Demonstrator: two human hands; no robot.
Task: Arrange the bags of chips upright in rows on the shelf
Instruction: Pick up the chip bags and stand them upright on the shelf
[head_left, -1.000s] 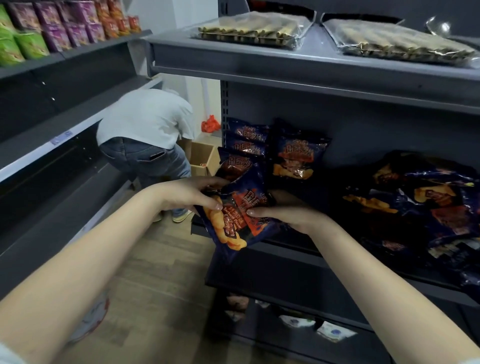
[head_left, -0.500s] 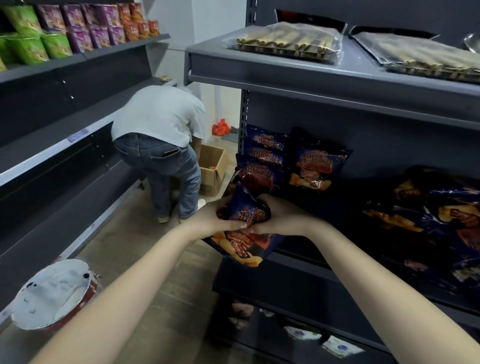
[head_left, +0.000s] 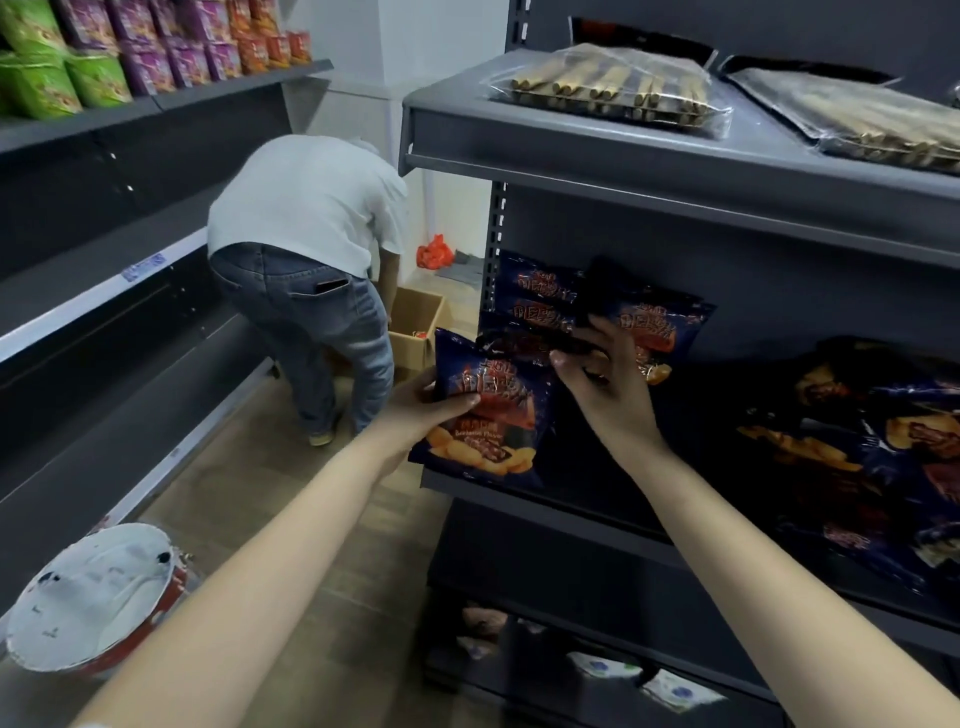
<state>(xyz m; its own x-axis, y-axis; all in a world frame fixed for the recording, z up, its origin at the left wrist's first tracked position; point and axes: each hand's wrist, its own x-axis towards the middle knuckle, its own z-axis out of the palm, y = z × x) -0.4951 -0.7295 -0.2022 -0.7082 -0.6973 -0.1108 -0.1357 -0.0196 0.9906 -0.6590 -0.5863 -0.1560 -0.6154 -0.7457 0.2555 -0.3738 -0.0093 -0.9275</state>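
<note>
A dark blue bag of chips (head_left: 488, 410) stands upright at the left front corner of the grey shelf (head_left: 545, 512). My left hand (head_left: 423, 400) grips its left side, thumb on the front. My right hand (head_left: 605, 384) reaches past it and pinches the dark top edge of a bag just behind. Upright bags (head_left: 649, 322) of the same kind stand in rows at the back left. A loose heap of blue bags (head_left: 872, 447) lies on the shelf's right part.
A person (head_left: 306, 260) bends over a cardboard box (head_left: 415, 332) in the aisle. The shelf above (head_left: 623, 156) carries clear packs of sticks. A white-lidded tub (head_left: 88, 597) sits at lower left. Green and purple packs (head_left: 130, 52) line the left shelving.
The held bag went from in front of the shelf edge up onto the shelf corner. My right hand let go of it and moved to the bag behind.
</note>
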